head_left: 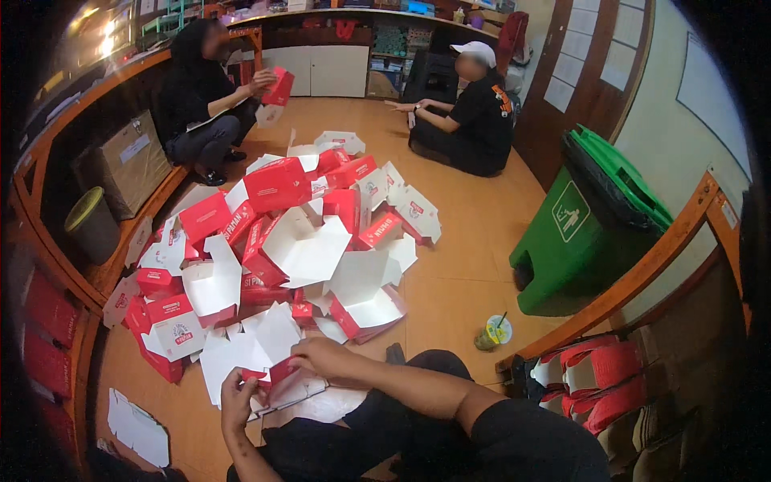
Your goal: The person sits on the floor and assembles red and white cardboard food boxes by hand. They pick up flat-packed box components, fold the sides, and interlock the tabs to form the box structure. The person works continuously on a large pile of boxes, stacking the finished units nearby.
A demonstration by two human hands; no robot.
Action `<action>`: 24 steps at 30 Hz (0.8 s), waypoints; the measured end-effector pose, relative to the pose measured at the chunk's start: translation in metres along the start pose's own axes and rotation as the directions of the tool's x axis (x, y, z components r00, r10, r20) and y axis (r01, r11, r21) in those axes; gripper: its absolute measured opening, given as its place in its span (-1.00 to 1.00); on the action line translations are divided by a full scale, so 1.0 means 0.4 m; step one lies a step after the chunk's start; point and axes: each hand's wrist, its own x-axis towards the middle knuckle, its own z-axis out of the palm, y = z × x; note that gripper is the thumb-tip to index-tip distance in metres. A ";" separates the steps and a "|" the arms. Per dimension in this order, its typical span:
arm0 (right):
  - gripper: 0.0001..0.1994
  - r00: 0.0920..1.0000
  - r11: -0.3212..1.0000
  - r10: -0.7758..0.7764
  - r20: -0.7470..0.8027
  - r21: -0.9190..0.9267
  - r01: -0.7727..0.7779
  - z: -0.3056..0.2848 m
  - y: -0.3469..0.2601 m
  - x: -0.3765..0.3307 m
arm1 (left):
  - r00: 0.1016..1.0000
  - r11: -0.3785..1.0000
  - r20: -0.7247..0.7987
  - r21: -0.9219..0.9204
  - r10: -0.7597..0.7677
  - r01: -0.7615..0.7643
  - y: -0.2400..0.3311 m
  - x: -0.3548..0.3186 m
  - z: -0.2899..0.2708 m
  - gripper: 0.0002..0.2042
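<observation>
Above my lap, a partly folded red and white cardboard box is between my hands. My left hand pinches a small red flap at the box's left side. Across from it, my right hand has its fingers closed on the upper edge of the red side panel. The box's white inside faces up, and part of it is hidden behind my hands. Just beyond lies a large heap of red and white boxes, many with their lids standing open.
One person crouches at the far left holding a red box. Another person sits on the floor at the back. To the right stand a green bin and a drink cup. Flat white cardboard lies at the lower left.
</observation>
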 end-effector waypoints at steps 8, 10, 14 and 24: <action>-0.65 0.963 0.988 0.146 0.227 -0.086 -0.129 0.024 0.060 0.008 | 0.996 0.951 0.084 0.307 0.014 -0.039 -0.036 0.016 0.052 -0.84; -0.64 0.957 0.985 0.163 0.241 -0.099 -0.142 0.026 0.005 0.005 | 0.983 0.790 0.016 0.592 0.183 -0.157 -0.006 0.000 0.093 -0.80; -0.66 0.940 0.980 0.194 0.282 -0.096 -0.173 0.002 -0.028 0.006 | 0.943 0.787 -0.226 0.615 0.243 -0.055 -0.021 -0.002 0.120 -0.72; -0.76 0.955 1.000 0.006 0.298 0.019 -0.012 0.001 -0.035 0.004 | 0.992 0.564 0.048 0.825 -0.120 0.028 0.059 -0.009 0.126 -0.62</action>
